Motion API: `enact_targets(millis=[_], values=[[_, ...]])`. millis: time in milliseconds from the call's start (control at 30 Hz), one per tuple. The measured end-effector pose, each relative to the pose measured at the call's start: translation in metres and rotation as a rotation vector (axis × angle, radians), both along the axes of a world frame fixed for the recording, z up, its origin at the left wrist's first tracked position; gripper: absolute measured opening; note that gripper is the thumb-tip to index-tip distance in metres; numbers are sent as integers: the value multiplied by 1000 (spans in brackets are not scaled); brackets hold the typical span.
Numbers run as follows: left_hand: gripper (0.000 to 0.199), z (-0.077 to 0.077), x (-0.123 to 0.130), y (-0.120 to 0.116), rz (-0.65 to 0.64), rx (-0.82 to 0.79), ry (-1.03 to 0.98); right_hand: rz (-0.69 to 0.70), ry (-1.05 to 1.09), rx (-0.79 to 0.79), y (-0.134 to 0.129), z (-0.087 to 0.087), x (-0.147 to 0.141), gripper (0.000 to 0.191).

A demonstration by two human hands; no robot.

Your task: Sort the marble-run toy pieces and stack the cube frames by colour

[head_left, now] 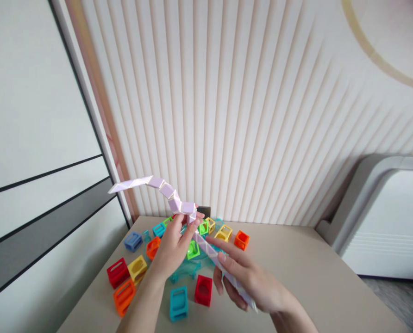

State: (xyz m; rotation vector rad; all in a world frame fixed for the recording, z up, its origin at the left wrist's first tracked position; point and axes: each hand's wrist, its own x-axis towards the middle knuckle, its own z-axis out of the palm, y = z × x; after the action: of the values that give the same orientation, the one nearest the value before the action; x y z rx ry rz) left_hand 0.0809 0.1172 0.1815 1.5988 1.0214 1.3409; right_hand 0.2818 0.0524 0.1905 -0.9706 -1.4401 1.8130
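Observation:
A lilac and white snake puzzle (167, 190), made of jointed wedge segments, is held up above the table. Its far part curves up and to the left, while the near part runs straight down to the right. My left hand (173, 243) pinches it near the middle bend. Lower down, my right hand (248, 273) has its thumb and fingers around the straight length, with the index finger stretched along it. Beneath the hands lie several colourful hollow plastic blocks, among them a red block (203, 290) and a blue block (178, 303).
More blocks spread over the beige table (286, 273), including an orange block (241, 240) at right and a dark red block (118, 273) at left. A ribbed wall panel (227, 111) rises behind. White furniture (390, 212) stands at the right.

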Motion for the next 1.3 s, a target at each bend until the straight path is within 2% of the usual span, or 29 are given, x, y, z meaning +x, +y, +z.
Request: enact_targets(millis=[67,133,200,333,367,433,500,533,600,667,833,933,1033,1100,1200,1300], values=[[39,1,-3,4,57,-19,10,47,147,11,0,4,7,74],[38,2,-4,5,94,-31,53,141,197,72,-2,8,13,80],[33,3,-3,3,102,-34,121,241,163,170,-2,14,18,85],[28,5,0,-3,40,-59,212,444,86,294,-4,23,24,115],[27,6,1,-4,21,-67,222,458,83,311,-5,23,25,117],[25,7,3,-6,-17,-70,234,361,80,344,-9,20,23,96],[25,8,5,-9,-72,-55,243,89,70,374,-12,12,19,62],[26,9,6,-10,-109,-50,244,-65,56,385,-13,8,17,53],[29,12,9,-14,-186,-56,231,-299,35,397,-13,0,12,48],[33,15,12,-17,-243,-79,193,-428,40,390,-10,-4,9,50],[38,16,15,-25,-358,-136,24,-594,236,267,8,-6,6,43],[40,15,13,-28,-364,-114,-37,-580,402,140,21,-7,3,39],[40,13,12,-31,-339,-89,17,-563,458,87,28,-10,0,37],[43,13,12,-31,-348,-91,73,-602,431,103,29,-13,-2,38],[55,12,14,-31,-374,-121,107,-722,257,199,26,-12,-3,42],[48,13,16,-29,-386,-143,64,-783,86,336,21,-6,0,46]])
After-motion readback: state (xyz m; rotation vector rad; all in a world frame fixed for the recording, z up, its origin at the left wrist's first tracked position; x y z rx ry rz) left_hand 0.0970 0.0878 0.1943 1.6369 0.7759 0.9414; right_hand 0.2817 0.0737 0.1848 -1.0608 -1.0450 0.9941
